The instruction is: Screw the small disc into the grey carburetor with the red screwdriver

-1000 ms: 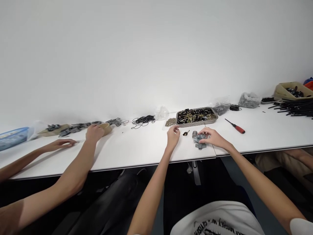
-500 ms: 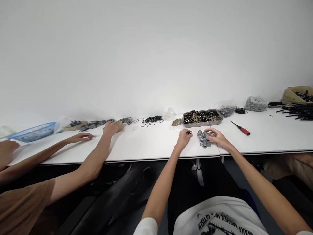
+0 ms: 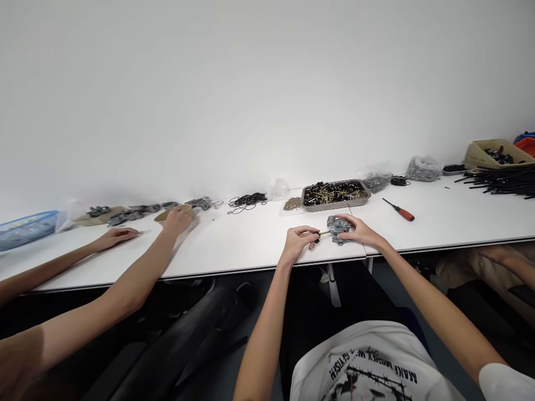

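Note:
Near the front edge of the white table, my right hand [image 3: 363,231] grips a grey metal housing [image 3: 337,227] from its right side. My left hand [image 3: 300,240] pinches a small black part [image 3: 317,238] with a thin brass-coloured stem [image 3: 325,233], which points at the housing's left side. Whether the stem tip is inside the housing is too small to tell. Behind the housing lies a metal tray [image 3: 336,206] of black and brass-coloured pieces. A heap of small brass-coloured bits [image 3: 292,203] is left of the tray.
A red-handled screwdriver [image 3: 405,214] lies to the right. Further right are plastic bags [image 3: 423,169], black tubes [image 3: 501,181] and a beige bin [image 3: 476,154]. Black rings [image 3: 247,201] lie to the left. Beyond them a person's hand [image 3: 178,221] reaches into a beige bowl [image 3: 190,211].
The housing has been turned, and the black part in my left hand now has its stem against or close to it. The view has shifted. The other person's hand has moved at the bowl.

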